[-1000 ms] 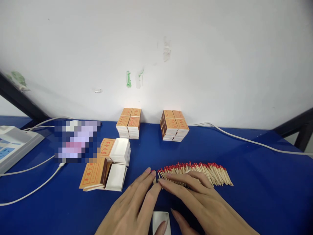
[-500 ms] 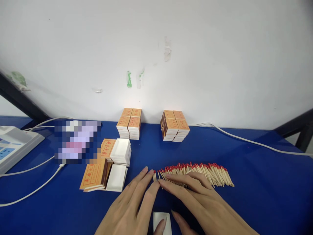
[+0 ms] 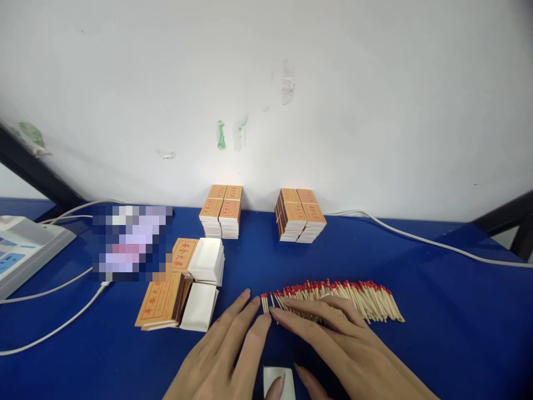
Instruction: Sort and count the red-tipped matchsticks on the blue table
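My left hand [image 3: 229,350] has its fingers stretched out, the fingertips beside a small group of red-tipped matches [image 3: 265,303] standing apart from the pile. Its thumb lies over a white matchbox tray [image 3: 278,373] at the bottom edge, partly cut off. My right hand [image 3: 333,339] is spread palm-down at the near side of a long pile of matches [image 3: 375,300]. The right index fingertip touches down just by the separate matches, close to the left index fingertip. Part of the pile is hidden under the right fingers.
White matchbox trays [image 3: 199,305] and orange matchbox sleeves [image 3: 160,300] are stacked left of my hands. Two blocks of orange matchboxes, a left one [image 3: 220,211] and a right one [image 3: 300,215], stand by the wall. A power strip [image 3: 37,250], cables and a blurred-out object [image 3: 133,241] lie at left.
The small group of matches between my two hands has grown slightly, and my right fingertips have shifted a little by it. The whole view has moved slightly.
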Demonstrator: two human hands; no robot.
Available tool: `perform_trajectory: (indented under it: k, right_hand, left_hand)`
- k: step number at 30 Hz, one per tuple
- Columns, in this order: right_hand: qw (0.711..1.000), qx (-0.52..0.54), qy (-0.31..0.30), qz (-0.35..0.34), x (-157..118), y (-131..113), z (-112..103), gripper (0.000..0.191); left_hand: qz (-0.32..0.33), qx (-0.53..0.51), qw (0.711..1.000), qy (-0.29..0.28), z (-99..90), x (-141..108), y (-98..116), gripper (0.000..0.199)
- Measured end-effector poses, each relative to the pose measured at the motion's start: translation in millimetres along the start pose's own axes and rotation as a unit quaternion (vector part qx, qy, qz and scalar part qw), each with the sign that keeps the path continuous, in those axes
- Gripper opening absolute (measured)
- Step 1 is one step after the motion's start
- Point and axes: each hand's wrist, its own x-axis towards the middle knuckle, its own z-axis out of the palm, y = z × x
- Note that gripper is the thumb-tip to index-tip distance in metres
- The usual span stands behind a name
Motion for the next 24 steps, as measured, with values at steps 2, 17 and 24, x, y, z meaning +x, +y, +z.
perform_trajectory:
  k: [2,17,24]
  right_hand:
    - [1.0,-0.001,-0.005,0.0,1,0,0,0.05]
    - [0.998,-0.028,0.056,-0.002,5,1,-3,0.046]
    - [0.996,-0.042,0.078,-0.001,9,3,-7,0.037]
  left_hand:
    - [0.016,0.014,1.0,0.007,-3.3,1,-2,0.043]
    - [0.002,-0.069,0.998,0.002,-0.1,-8,-7,0.042]
    - [0.018,-0.073,0.997,-0.013,2.6,-13,-8,0.046]
